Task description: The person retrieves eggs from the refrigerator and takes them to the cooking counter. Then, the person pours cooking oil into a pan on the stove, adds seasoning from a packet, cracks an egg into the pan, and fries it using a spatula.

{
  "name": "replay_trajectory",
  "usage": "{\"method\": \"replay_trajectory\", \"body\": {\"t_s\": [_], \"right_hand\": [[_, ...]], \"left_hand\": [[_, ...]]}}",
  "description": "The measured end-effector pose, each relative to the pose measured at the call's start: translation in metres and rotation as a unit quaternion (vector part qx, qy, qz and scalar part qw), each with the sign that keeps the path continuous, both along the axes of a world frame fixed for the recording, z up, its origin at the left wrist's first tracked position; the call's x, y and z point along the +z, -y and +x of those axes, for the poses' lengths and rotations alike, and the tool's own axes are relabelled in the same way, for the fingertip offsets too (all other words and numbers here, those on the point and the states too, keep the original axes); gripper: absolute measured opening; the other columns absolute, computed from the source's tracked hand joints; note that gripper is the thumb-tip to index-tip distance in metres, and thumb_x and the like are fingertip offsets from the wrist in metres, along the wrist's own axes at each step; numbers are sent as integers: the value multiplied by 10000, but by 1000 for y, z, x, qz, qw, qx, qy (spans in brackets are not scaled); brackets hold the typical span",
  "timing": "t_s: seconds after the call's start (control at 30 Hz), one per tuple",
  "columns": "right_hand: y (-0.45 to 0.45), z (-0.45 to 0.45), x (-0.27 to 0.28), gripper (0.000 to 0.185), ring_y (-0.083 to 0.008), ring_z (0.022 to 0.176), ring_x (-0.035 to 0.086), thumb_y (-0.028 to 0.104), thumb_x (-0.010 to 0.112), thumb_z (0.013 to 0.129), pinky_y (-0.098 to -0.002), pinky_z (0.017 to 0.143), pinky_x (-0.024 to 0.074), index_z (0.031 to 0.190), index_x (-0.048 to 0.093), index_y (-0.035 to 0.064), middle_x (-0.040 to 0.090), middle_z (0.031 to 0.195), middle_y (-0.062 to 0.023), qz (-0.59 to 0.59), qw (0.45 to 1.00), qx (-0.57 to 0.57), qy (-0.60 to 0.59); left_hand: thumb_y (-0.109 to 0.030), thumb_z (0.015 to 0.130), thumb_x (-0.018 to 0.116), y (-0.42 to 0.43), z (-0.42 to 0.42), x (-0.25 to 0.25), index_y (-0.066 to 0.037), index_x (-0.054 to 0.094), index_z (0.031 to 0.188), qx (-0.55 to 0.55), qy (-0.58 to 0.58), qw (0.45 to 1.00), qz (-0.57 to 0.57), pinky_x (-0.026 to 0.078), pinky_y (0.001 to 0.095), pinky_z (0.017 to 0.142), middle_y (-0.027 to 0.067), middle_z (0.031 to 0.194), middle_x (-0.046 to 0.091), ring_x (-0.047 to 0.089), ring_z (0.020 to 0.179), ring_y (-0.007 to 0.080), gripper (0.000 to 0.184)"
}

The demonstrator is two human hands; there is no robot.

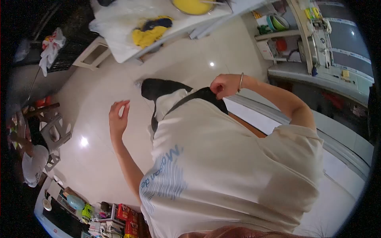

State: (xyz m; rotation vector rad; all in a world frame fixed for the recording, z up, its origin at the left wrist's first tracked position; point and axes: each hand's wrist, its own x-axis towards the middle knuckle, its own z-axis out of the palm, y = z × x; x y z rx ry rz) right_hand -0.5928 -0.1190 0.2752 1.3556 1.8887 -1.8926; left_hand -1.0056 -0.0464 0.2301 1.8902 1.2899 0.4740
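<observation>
My left hand [118, 116] hangs over the tiled floor, away from my body. Its fingers are loosely bent, with a gap beside the thumb, and nothing shows in it. At the waist, my right hand [225, 85] is closed against dark clothing [206, 94] below the hem of my pale shirt [234, 158]. Whether it pinches the cloth or something small is hidden by the fingers. A bracelet [241, 81] circles the right wrist. Black trousers [160, 88] show beyond the shirt.
A white-covered table [115, 29] carries a yellow-and-navy cloth item [152, 31] and a bowl of yellow contents [192, 6]. Shelves [278, 35] stand at upper right. Another person [35, 162] is at far left, near a grey stool [55, 131]. Red packages [129, 218] sit at lower left.
</observation>
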Motion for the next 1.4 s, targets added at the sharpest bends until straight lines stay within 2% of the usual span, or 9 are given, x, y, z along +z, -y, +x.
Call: {"method": "replay_trajectory", "body": {"t_s": [0.3,0.4,0.57,0.73,0.93,1.07,1.13,1.23,1.4], "right_hand": [[-132,-124,4,214,-93,527,398,71,637,694,-274,488,345,596,455,12,436,526,-10,-62,992,58,-97],[-161,-169,10,222,-91,526,401,70,632,700,-278,482,345,593,448,7,434,524,-11,-47,992,88,-71],[-191,-247,23,189,-96,521,414,73,630,691,-281,472,348,605,476,7,440,517,-26,-62,992,69,-85],[-198,-350,15,173,-135,512,440,82,622,694,-301,475,360,618,486,6,471,536,-58,24,991,97,-92],[-195,-449,30,162,-150,521,452,96,633,688,-300,491,376,628,506,16,478,555,-62,89,992,12,-89],[-202,-489,23,160,-158,521,465,109,637,676,-309,493,386,633,513,18,490,555,-67,53,997,-20,-44],[-214,-506,24,175,-164,525,487,136,641,664,-315,500,400,627,520,16,507,553,-72,32,999,14,8],[-242,-533,32,192,-180,512,527,183,633,676,-365,506,433,647,561,8,546,549,-103,112,987,108,26],[-320,-575,14,214,-181,517,517,207,617,696,-376,508,430,641,568,6,564,568,-115,68,989,126,33]], "left_hand": [[-168,845,575,91,-281,-120,-18,619,973,278,-171,944,-51,476,359,702,151,852,647,620,766,275,202],[-187,868,540,162,-326,-168,1,600,932,372,21,917,-146,461,285,634,96,740,625,589,700,165,207],[-176,869,535,238,-373,-216,3,597,930,384,68,862,-325,459,279,627,91,733,621,583,690,160,199],[-165,871,531,243,-461,-234,5,595,928,349,41,860,-370,457,273,620,87,727,617,577,681,154,191],[-153,874,525,185,-603,-250,8,593,925,342,37,882,-322,454,267,612,81,719,613,570,669,148,182],[-144,875,522,106,-719,-271,10,591,923,329,49,922,-196,452,262,607,77,713,610,565,661,144,176],[-76,866,523,33,-752,-242,15,586,918,414,126,889,-151,445,249,600,58,693,587,539,638,129,122],[-83,894,494,-68,-755,-208,43,568,983,413,87,901,-96,455,249,658,73,803,594,543,722,120,171],[-173,878,532,-186,-720,-180,15,585,1060,314,32,943,-102,475,280,735,102,939,631,588,841,152,268]]}}
